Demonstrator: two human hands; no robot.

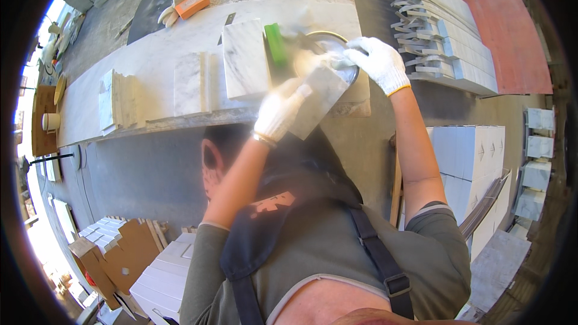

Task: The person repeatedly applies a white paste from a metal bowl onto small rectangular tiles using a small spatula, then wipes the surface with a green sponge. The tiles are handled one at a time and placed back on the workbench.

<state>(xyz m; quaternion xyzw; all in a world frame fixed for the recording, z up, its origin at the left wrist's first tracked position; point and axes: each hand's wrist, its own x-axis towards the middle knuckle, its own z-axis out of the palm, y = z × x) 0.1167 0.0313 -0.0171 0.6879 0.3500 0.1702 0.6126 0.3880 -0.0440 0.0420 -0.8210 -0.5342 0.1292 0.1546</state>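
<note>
Tile was in your left hand, tilted, its lower corner out past the near edge of the worktop, towards the right end. Your gloved left hand was clamped on the tile's left side. Your right hand, also gloved, was apart from the left, its fingers at the right side of a round metal rim; whether they gripped anything could not be told. A whitish blur obscured the area between the hands. A green block stood left of the rim, just beside a marble stack. Two smaller stacks, the middle stack and the end stack, stood farther left along your near edge. An orange box lay beyond the far edge.
</note>
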